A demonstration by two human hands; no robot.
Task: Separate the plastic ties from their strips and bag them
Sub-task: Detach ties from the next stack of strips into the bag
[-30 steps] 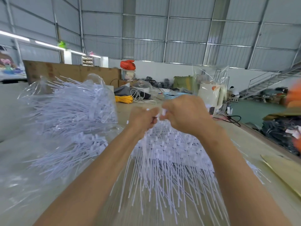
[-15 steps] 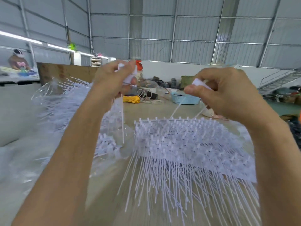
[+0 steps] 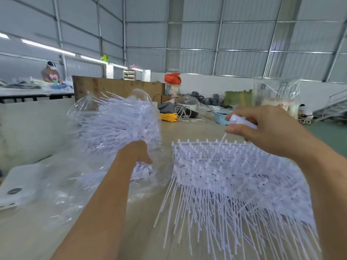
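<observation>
Right-hand fingers (image 3: pixel 236 129) round white ties (image 3: pixel 244 123); no legible writing.

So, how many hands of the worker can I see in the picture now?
2. The left hand reaches into the clear bag of loose ties; its fingers are hidden. The right hand pinches a white piece above the stack of tie strips.

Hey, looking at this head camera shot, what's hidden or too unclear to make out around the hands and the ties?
- Left hand, head view: its fingers reach into the clear bag among the loose ties; wrist and ties hide whether it holds anything.
- Right hand: it pinches a white piece; the fingers cover most of it.
- Stack of tie strips: the strip count is unreadable, and the tails blur and run off the bottom edge.
</observation>
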